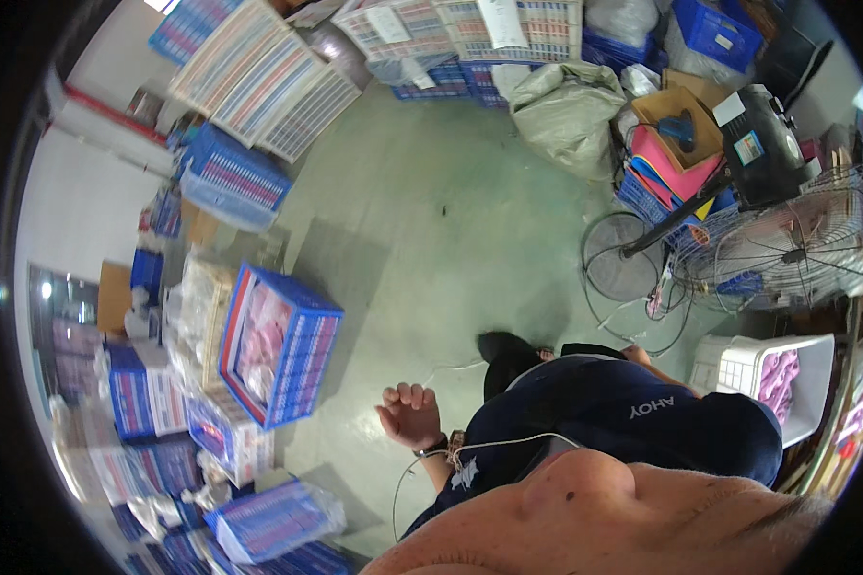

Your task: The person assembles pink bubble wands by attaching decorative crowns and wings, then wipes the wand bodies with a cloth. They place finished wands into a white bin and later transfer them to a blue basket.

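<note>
Two hands from here: left grip (410, 417) half-curled, empty; right grip (635, 355), can't tell.
Left of frame centre, one blue rectangular plastic crate (304, 350) edges open green floor (431, 240).

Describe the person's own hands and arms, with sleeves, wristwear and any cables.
The ungloved left hand has a dark wristband, possibly a watch. That arm's navy fabric short sleeve bears a white print; a thin pale cable runs past. Only a bare part of the right arm shows.
</note>
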